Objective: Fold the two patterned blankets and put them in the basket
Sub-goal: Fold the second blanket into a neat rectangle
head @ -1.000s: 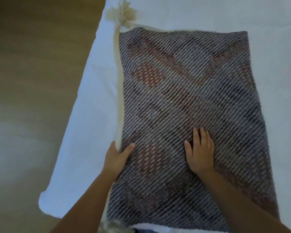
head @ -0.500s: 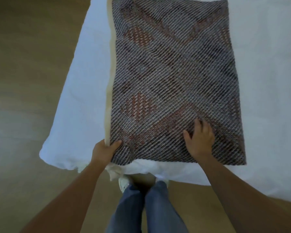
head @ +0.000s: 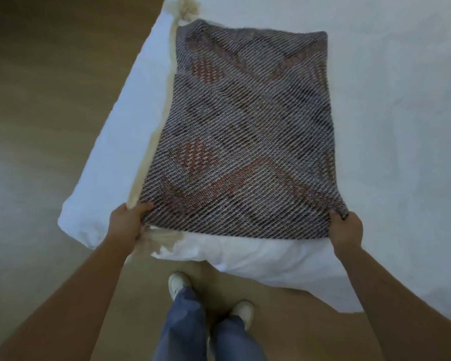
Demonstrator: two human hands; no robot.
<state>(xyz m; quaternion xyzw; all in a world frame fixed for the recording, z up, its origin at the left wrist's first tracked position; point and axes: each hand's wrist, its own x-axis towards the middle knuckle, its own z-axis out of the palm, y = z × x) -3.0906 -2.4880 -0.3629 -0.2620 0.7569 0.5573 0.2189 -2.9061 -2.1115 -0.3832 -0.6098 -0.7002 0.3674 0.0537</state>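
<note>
Patterned blanket [head: 245,131] flat on bed [head: 388,100]; left hand [head: 126,222], right hand [head: 345,229] pinching near corners. Lift evenly, match far edge.

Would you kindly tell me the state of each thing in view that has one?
patterned blanket: folded, lying flat on the white bed.
left hand: grips the blanket's near left corner.
right hand: grips its near right corner.
cream fringe: trailing along the blanket's left edge.

both hands [head: 125,222] gripping blanket [head: 245,131] corners, bed [head: 388,100]
</note>
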